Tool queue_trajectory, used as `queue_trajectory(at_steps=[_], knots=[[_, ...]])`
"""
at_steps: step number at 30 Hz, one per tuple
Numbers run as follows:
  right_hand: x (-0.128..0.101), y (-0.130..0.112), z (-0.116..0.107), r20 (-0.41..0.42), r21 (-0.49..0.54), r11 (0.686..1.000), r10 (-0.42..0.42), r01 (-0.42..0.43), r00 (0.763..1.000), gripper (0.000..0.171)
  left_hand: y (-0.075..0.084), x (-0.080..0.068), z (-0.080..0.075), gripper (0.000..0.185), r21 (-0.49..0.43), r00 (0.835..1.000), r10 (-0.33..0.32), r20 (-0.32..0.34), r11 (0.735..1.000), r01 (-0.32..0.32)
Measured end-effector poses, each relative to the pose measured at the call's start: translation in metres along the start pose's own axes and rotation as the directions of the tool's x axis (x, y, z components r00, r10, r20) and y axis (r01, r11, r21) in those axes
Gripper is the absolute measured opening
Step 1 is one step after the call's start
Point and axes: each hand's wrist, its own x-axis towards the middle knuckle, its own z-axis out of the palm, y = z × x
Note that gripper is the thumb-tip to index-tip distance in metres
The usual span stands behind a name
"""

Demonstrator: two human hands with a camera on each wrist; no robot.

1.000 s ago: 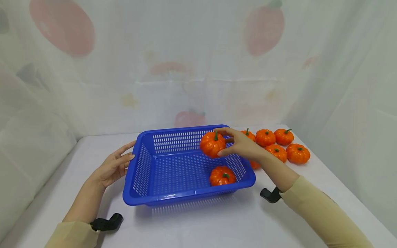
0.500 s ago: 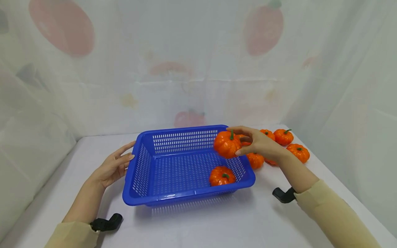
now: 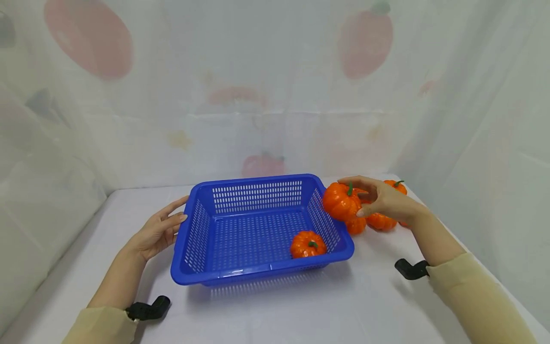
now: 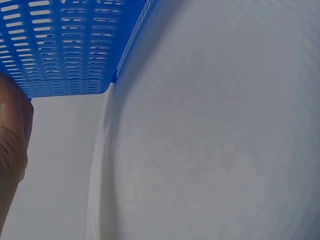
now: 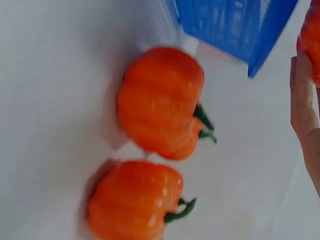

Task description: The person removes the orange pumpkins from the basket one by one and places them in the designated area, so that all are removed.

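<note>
My right hand [image 3: 382,200] pinches a small orange toy pumpkin [image 3: 338,203] with a green stem, thumb in front and fingers behind. The pumpkin is held up at the right rim of a blue plastic basket [image 3: 240,273], overlapping that rim in the head view. Inside the basket, in its near right corner, sits another toy pumpkin [image 3: 306,244]. My left hand [image 3: 156,234] rests against the basket's left side, thumb tip at the rim, some fingers hidden under it. In the right wrist view the held pumpkin [image 5: 312,42] shows only at the edge.
Several more pumpkins lie right of the basket, partly hidden by my right hand; a near one [image 3: 355,226] lies close to the basket wall. The white table [image 3: 275,315] ends at a printed curtain [image 3: 258,134] behind, with curtain on both sides too.
My right hand has carried the pumpkin rightward, from over the basket's inside to its right rim. The left hand, the basket and the pumpkin inside have stayed in place.
</note>
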Motion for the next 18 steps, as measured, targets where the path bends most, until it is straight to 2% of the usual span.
queue_trajectory(at_steps=[6, 8, 13, 18], knots=[[-0.007, 0.017, -0.022, 0.070, 0.055, 0.995, -0.092, 0.088, 0.993, 0.074, 0.001, 0.000, 0.000, 0.066, 0.010, 1.000, 0.001, -0.003, 1.000, -0.001], [-0.008, 0.022, -0.028, 0.076, 0.045, 0.995, -0.093, 0.090, 0.993, 0.073, 0.000, 0.000, 0.000, 0.066, 0.013, 1.000, 0.003, -0.003, 1.000, -0.003], [-0.014, 0.033, -0.035, 0.062, 0.005, 0.999, -0.050, 0.050, 0.997, 0.071, 0.000, -0.001, -0.001, 0.066, 0.015, 1.000, -0.001, -0.008, 1.000, 0.001], [-0.020, 0.042, -0.040, 0.112, 0.012, 1.000, 0.004, -0.006, 0.994, 0.071, 0.000, -0.001, 0.000, 0.066, 0.012, 1.000, -0.004, -0.010, 1.000, 0.004]])
